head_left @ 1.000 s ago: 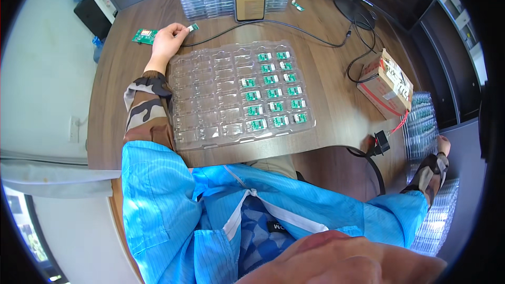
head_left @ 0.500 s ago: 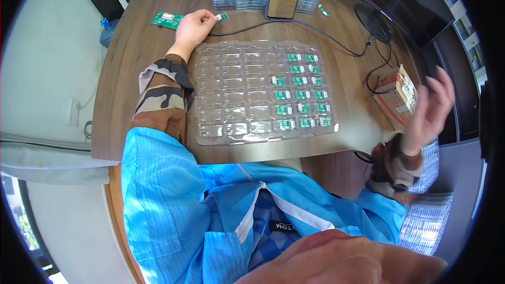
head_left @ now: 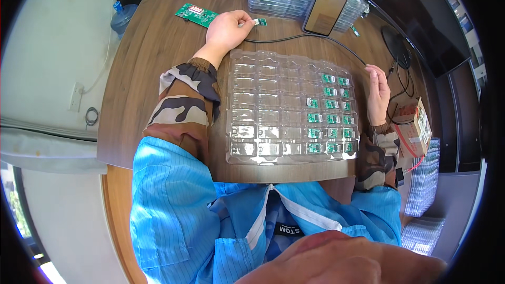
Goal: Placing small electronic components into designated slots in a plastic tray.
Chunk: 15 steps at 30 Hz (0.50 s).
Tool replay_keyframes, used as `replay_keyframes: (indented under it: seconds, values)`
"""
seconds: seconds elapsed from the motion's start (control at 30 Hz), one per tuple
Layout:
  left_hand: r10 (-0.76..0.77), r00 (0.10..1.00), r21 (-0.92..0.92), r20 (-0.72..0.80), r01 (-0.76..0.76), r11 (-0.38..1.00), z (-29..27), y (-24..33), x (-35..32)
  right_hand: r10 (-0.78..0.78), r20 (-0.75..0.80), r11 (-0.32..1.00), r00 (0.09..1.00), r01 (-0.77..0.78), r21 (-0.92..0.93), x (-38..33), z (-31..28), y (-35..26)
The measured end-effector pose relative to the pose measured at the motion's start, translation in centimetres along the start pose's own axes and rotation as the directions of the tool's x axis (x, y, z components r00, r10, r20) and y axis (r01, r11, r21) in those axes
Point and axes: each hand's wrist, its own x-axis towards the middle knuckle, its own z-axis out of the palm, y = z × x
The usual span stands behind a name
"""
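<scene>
Thumb and fingertip of the left hand pinch the small green board by its white end, above the far edge of the clear tray; with so narrow a grip, a slight twist could let it slip onto the desk. The larger green board lies just beside that hand (whose back hides whether the two boards are joined), so a sideways pull might drag it along. The right hand has its fingers stretched out near the black cable; whether they pinch it, I cannot tell. As the cable runs close past the foot of the leaning phone, a tug could topple that, and a sleeve catching the tray's rim might jolt the seated boards.
</scene>
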Motion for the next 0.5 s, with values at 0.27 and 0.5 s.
replay_keyframes:
  seconds: [0.27, 0.5]
  values:
    - [-0.026, 0.999, -0.011, 0.034, 0.026, 1.0, 0.03, -0.06, 0.12, 0.007, 0.03, 1.0, 1.0, -0.006, -0.019, 0.01, 0.1, 0.23]
    - [-0.023, 0.999, -0.019, 0.046, 0.024, 1.0, -0.07, 0.07, 0.19, 0.051, 0.023, 0.996, 0.998, -0.053, 0.072, 0.01, 0.0, 0.75]
